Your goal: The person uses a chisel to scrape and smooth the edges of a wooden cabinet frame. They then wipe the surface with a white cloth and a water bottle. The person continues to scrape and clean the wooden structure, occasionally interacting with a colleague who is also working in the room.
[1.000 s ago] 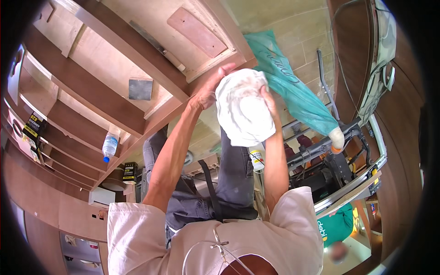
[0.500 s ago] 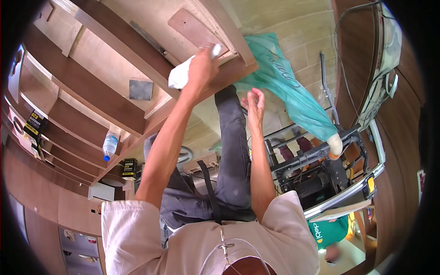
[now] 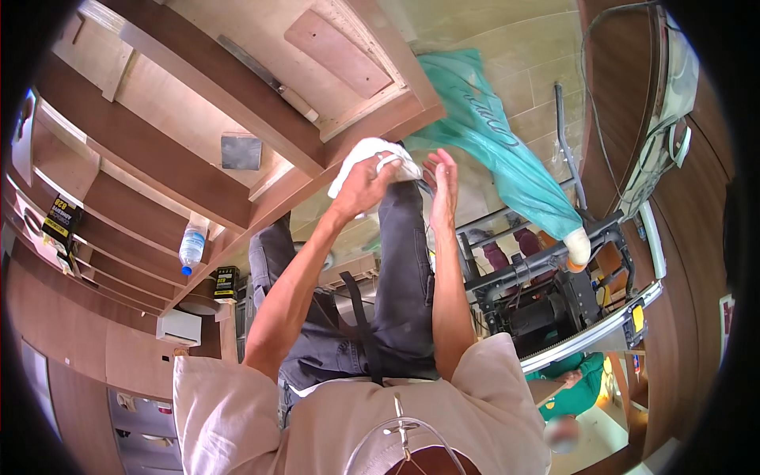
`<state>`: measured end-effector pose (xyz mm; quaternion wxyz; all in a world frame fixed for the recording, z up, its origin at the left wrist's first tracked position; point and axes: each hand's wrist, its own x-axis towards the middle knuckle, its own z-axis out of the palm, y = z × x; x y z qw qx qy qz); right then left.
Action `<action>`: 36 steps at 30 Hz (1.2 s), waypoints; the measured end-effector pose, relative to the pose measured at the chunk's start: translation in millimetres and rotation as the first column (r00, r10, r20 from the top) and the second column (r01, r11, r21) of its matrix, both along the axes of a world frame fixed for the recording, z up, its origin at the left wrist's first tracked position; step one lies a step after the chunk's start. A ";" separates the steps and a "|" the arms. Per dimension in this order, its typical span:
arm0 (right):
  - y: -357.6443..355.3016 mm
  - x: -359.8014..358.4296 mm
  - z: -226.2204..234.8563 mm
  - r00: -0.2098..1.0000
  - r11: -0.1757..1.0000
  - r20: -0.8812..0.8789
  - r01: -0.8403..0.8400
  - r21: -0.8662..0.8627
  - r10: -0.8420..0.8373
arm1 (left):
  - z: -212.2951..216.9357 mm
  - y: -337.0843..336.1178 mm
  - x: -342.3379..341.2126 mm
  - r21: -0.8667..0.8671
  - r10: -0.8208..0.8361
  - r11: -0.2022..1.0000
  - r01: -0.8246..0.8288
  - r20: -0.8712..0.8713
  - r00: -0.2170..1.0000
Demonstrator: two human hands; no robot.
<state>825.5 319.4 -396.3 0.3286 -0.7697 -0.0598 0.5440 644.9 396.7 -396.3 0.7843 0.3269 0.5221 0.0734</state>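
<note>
A crumpled white cloth (image 3: 358, 158) is gripped by my left hand (image 3: 366, 187), its fingers curled over the bunched material. It hangs just in front of the near corner of the brown wooden frame (image 3: 378, 127), above my thigh. Beside the cloth, my right hand (image 3: 443, 178) is raised with its fingers apart and slightly bent. I see nothing in its grasp, and whether its fingertips touch the cloth I cannot tell. Inside the frame lie a long file-like tool with a wooden handle (image 3: 298, 101) and a flat brown board (image 3: 339, 49).
A dark square pad (image 3: 241, 153) and a water bottle (image 3: 192, 247) rest among the frame's compartments at left. A green plastic bag (image 3: 507, 150) hangs down to a machine (image 3: 546, 297) at right. Past it stands a person in green (image 3: 582, 388).
My left hand has drawn the cloth back from over the wooden frame, toward me and rightward, close to my right hand. The file-like tool's handle is now uncovered.
</note>
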 end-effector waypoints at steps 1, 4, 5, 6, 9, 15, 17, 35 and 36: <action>0.8 -1.5 2.0 0.993 0.999 -0.116 -0.031 0.031 0.035 | 2.8 1.0 -2.8 -0.102 0.100 0.990 -0.093 0.069 0.993; -8.1 -7.3 2.1 0.942 0.984 -0.289 -0.151 0.092 0.172 | -5.9 1.6 8.9 0.064 0.093 0.994 -0.090 -0.049 0.994; -17.5 -1.5 -2.5 0.952 0.981 -0.237 -0.193 0.026 0.193 | -10.6 4.1 14.9 0.162 0.098 0.984 -0.078 -0.118 0.988; -25.1 9.4 -6.5 0.957 0.971 -0.183 -0.234 -0.045 0.223 | -21.7 1.0 21.1 0.336 0.054 0.941 0.040 -0.267 0.962; -20.1 16.8 -1.7 0.993 0.987 0.062 -0.091 -0.129 0.100 | -51.0 6.9 52.2 0.471 0.023 0.848 0.244 -0.491 0.871; -5.9 46.0 10.0 0.921 0.993 0.383 0.107 -0.055 -0.078 | -65.0 -14.9 91.6 0.506 -0.115 0.738 0.446 -0.557 0.822; 1.1 57.1 14.5 0.899 0.987 0.429 -0.022 -0.162 0.091 | -63.2 -17.2 86.1 0.535 -0.087 0.735 0.418 -0.536 0.840; 43.6 -46.7 15.9 0.956 0.933 -0.236 -0.238 -0.269 0.175 | -6.8 -62.0 -29.4 -0.284 0.226 0.936 -0.208 0.031 0.974; 29.2 -54.6 -3.8 0.967 0.942 -0.208 -0.200 -0.271 0.146 | -2.9 -66.2 -46.1 -0.269 0.274 0.927 -0.261 0.012 0.962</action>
